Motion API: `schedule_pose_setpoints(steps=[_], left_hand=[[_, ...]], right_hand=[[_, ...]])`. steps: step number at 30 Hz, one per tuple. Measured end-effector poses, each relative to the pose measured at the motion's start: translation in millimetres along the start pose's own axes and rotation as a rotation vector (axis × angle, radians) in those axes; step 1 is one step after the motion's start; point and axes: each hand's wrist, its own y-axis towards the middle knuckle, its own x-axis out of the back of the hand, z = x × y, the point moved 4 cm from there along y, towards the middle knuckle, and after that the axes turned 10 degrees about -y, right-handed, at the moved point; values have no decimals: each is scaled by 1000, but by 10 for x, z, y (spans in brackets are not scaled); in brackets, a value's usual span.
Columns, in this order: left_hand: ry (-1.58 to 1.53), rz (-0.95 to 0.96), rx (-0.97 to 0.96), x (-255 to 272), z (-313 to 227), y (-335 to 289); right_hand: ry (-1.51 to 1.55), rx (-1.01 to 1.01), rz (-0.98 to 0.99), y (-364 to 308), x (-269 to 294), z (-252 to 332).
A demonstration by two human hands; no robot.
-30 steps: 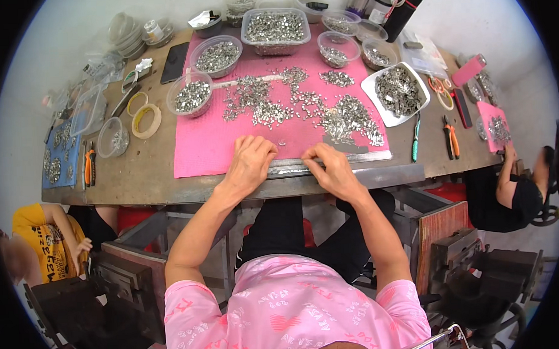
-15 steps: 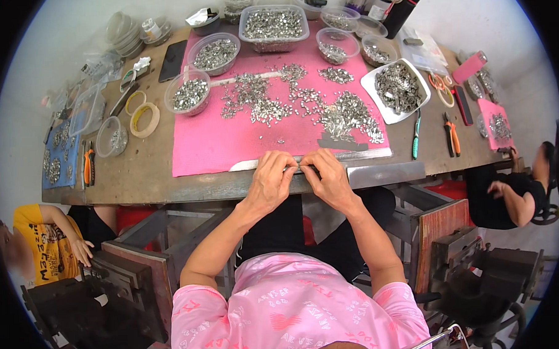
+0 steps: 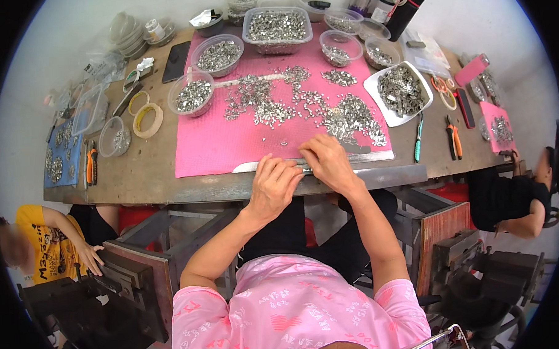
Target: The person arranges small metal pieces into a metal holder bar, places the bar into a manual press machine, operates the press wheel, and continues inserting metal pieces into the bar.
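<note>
My left hand [image 3: 276, 182] is closed at the table's front edge, thumb and fingers pinched together. Between the hands, by its fingertips, shows a thin metallic bit [image 3: 306, 170], too small to name. My right hand [image 3: 327, 162] is bent down over the near edge of the pink mat [image 3: 211, 152], its fingers curled together; whatever they pinch is hidden. Just beyond it, a heap of small silvery metal pieces [image 3: 351, 119] lies on the mat, with a looser scatter of the same pieces [image 3: 252, 95] to the left.
Clear tubs of metal pieces, such as a rectangular one [image 3: 277, 27], line the back. A white tray [image 3: 375, 88] stands right of the mat. Orange-handled pliers [image 3: 453, 137], a green-handled tool [image 3: 418, 142] and tape rolls [image 3: 148, 120] lie around. Two people sit at either side.
My right hand has lifted away from the left fingertips and moved forward onto the mat's edge. My left hand has turned slightly and stays at the table edge.
</note>
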Motion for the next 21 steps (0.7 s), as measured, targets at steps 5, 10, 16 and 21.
schedule_pose_setpoints(steps=[5, 10, 16, 21], left_hand=[[10, -52, 109, 221, 296, 157], [106, 49, 91, 282, 594, 360], [117, 224, 4, 184, 719, 430], [93, 212, -24, 137, 793, 430]], right_hand=[[-80, 59, -3, 259, -260, -13], [-175, 74, 36, 279, -312, -40], [-139, 6, 84, 188, -88, -125], [-140, 85, -14, 212, -243, -1]])
